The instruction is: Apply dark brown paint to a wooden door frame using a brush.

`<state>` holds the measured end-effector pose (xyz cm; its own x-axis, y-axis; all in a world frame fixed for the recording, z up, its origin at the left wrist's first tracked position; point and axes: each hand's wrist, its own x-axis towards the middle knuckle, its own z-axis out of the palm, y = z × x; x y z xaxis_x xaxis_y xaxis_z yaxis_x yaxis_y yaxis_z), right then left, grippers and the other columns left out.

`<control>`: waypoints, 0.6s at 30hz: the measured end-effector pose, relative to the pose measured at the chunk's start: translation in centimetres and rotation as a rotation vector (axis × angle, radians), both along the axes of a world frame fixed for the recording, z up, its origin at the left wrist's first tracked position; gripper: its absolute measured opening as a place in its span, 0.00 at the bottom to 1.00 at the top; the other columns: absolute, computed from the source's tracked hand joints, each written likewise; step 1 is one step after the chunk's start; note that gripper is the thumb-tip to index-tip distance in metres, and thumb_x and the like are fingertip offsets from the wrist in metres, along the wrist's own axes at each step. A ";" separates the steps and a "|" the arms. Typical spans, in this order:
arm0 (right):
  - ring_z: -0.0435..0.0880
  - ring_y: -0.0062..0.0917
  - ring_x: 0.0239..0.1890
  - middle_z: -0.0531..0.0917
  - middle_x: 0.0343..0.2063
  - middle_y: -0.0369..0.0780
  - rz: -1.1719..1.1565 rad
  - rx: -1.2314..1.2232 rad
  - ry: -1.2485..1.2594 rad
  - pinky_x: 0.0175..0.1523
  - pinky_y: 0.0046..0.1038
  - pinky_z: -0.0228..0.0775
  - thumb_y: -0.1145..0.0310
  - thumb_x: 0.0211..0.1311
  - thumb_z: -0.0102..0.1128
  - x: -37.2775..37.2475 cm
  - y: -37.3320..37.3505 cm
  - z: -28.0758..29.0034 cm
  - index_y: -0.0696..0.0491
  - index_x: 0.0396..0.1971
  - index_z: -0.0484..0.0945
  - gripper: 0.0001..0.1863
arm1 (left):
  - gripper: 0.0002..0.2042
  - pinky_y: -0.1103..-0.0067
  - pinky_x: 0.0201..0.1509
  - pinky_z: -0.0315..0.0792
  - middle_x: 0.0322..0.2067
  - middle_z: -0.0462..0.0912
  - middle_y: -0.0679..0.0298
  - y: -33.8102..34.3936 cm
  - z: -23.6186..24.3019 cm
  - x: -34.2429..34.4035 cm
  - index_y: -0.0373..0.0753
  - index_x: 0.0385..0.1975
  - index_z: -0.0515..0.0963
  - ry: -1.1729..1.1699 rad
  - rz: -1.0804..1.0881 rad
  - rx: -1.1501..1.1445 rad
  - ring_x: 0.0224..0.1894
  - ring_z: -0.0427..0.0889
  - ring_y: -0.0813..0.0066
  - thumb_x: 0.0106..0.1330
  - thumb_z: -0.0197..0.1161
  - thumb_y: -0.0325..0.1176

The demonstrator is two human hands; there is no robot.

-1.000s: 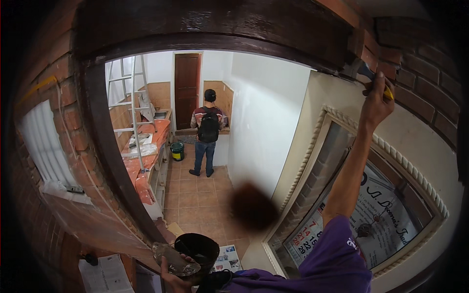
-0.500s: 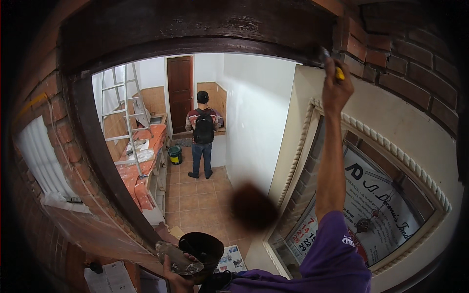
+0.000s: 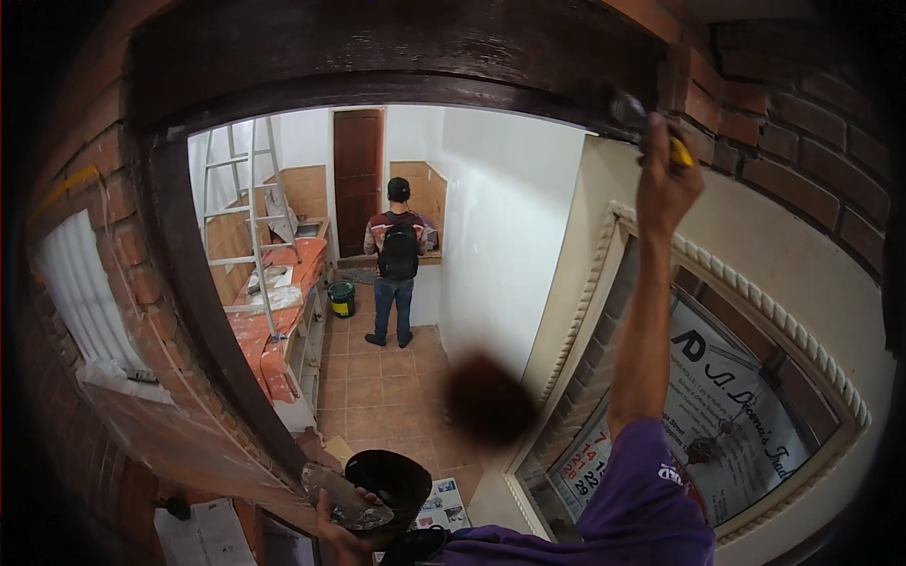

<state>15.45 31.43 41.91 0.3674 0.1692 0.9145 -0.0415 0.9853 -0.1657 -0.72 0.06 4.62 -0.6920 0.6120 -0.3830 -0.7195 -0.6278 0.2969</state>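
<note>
My right hand [image 3: 668,184], raised at the upper right, grips a paintbrush [image 3: 627,108] with a metal band and a yellow-and-black handle. Its dark tip is at the right end of the dark brown, glossy wooden beam [image 3: 396,57] over the doorway; the bristles blend into the wood. Low in the view, my left hand [image 3: 330,528] is closed around a smeared, greyish, translucent container [image 3: 345,500]. Beside it is a rounded black vessel [image 3: 396,479]; I cannot tell whether the two are joined.
Through the doorway, a person with a backpack [image 3: 397,253] stands facing away. An aluminium ladder [image 3: 253,217] rises by a counter under orange sheeting [image 3: 274,349]. A dark bucket [image 3: 342,299] is on the tiles. A rope-edged window frame [image 3: 755,274] and brick [image 3: 812,132] flank me. A blurred brown shape [image 3: 491,401] hangs close.
My right hand with the paintbrush has shifted slightly right and down in the picture, and more of the brush's metal band shows. My left hand keeps its hold; the view has shifted a little.
</note>
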 end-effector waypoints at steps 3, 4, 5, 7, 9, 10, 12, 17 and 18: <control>0.71 0.12 0.21 0.78 0.18 0.34 -0.278 0.051 0.092 0.27 0.16 0.65 0.64 0.56 0.59 1.5 1.2 0.9 0.57 0.28 0.77 0.10 | 0.22 0.67 0.35 0.70 0.25 0.73 0.57 0.1 0.0 -0.1 0.39 0.38 0.68 -0.072 -0.023 0.007 0.28 0.73 0.62 0.58 0.47 0.53; 0.71 0.12 0.21 0.78 0.18 0.34 -0.273 0.052 0.087 0.27 0.16 0.65 0.64 0.56 0.59 1.0 1.2 0.9 0.57 0.28 0.77 0.10 | 0.22 0.67 0.35 0.70 0.25 0.73 0.57 0.1 0.0 -0.1 0.39 0.38 0.68 -0.077 -0.018 0.008 0.28 0.73 0.62 0.58 0.47 0.53; 0.71 0.11 0.22 0.78 0.19 0.34 -0.365 0.062 0.048 0.28 0.15 0.65 0.63 0.56 0.59 0.4 1.2 0.9 0.57 0.30 0.77 0.11 | 0.22 0.67 0.35 0.70 0.26 0.73 0.57 0.1 0.1 0.0 0.39 0.39 0.68 -0.040 -0.017 -0.012 0.28 0.73 0.62 0.58 0.47 0.53; 0.74 0.14 0.18 0.79 0.19 0.37 -0.378 0.161 0.019 0.25 0.18 0.66 0.65 0.56 0.59 -1.9 0.4 0.6 0.55 0.29 0.77 0.08 | 0.22 0.67 0.36 0.69 0.26 0.73 0.57 0.1 0.0 0.0 0.39 0.39 0.68 -0.010 -0.007 -0.029 0.28 0.73 0.61 0.58 0.48 0.53; 0.74 0.13 0.19 0.78 0.17 0.36 -0.139 0.213 -0.069 0.24 0.16 0.65 0.66 0.56 0.59 -4.9 -2.1 0.0 0.55 0.31 0.77 0.08 | 0.23 0.67 0.36 0.69 0.26 0.73 0.57 0.0 -0.2 0.0 0.37 0.38 0.67 -0.044 0.011 -0.026 0.28 0.73 0.61 0.57 0.48 0.53; 0.74 0.13 0.19 0.77 0.17 0.35 0.013 0.193 -0.140 0.25 0.15 0.65 0.67 0.56 0.59 -6.3 -4.3 -0.4 0.56 0.31 0.77 0.08 | 0.23 0.67 0.36 0.69 0.26 0.73 0.57 -0.2 -0.2 -0.1 0.37 0.38 0.67 -0.056 0.028 -0.022 0.28 0.73 0.61 0.57 0.48 0.53; 0.74 0.13 0.20 0.77 0.17 0.35 0.168 0.207 -0.144 0.25 0.15 0.65 0.67 0.56 0.58 -7.3 -6.4 -0.1 0.56 0.31 0.76 0.08 | 0.21 0.70 0.37 0.70 0.27 0.74 0.57 -0.3 -0.1 0.0 0.37 0.37 0.68 -0.024 -0.024 0.020 0.29 0.74 0.63 0.57 0.53 0.50; 0.74 0.15 0.18 0.76 0.17 0.36 0.592 0.145 -0.111 0.23 0.15 0.63 0.60 0.57 0.58 -10.8 -9.9 1.5 0.59 0.31 0.74 0.15 | 0.21 0.69 0.37 0.70 0.28 0.74 0.57 -0.2 -0.1 -0.2 0.36 0.38 0.67 -0.039 -0.008 0.021 0.29 0.74 0.62 0.56 0.54 0.49; 0.75 0.15 0.18 0.76 0.16 0.36 0.599 0.145 -0.140 0.23 0.16 0.64 0.60 0.57 0.58 -11.7 -9.9 1.7 0.59 0.31 0.74 0.15 | 0.21 0.69 0.37 0.70 0.28 0.74 0.57 -0.3 -0.3 0.0 0.36 0.38 0.67 -0.042 -0.004 0.023 0.29 0.74 0.62 0.56 0.54 0.49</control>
<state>3.73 21.50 43.63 0.1222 0.1795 0.9761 -0.5801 0.8109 -0.0765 -0.76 -0.24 4.33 -0.6732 0.6236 -0.3974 -0.7335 -0.6314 0.2516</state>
